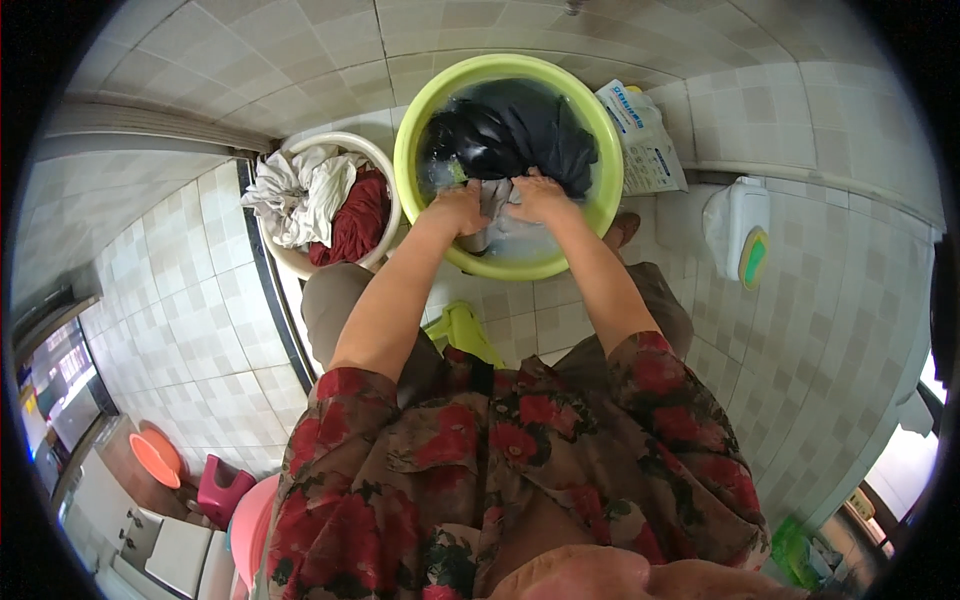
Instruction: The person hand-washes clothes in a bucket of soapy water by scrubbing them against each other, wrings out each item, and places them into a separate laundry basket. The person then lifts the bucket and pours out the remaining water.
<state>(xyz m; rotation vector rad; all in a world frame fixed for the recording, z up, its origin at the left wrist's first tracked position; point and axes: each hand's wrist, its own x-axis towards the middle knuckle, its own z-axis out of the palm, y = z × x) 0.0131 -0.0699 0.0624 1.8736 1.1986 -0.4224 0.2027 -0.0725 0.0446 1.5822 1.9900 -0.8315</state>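
Observation:
A large lime-green basin (pixel 408 160) holds cloudy water and wet laundry. Dark clothing (pixel 515 115) bunches in its far half, partly under water. A light grey cloth (pixel 494 205) lies in the near part, between my two hands. My left hand (pixel 461 208) grips its left side, fingers curled down into the wet fabric. On the cloth's right side, my right hand (pixel 541 198) has its fingers bent over the fabric. Some fingertips of both hands are hidden by cloth and water. A small yellow-green patch (pixel 457 171) shows beside the dark clothing.
Left of the green basin stands a white basin (pixel 393 200) with a whitish garment (pixel 310 195) and a dark red one (pixel 352 220). A white printed bag (pixel 642 140) leans at the right. Below sits a green stool (pixel 462 330). A green-and-yellow sponge (pixel 754 258) hangs on the right wall.

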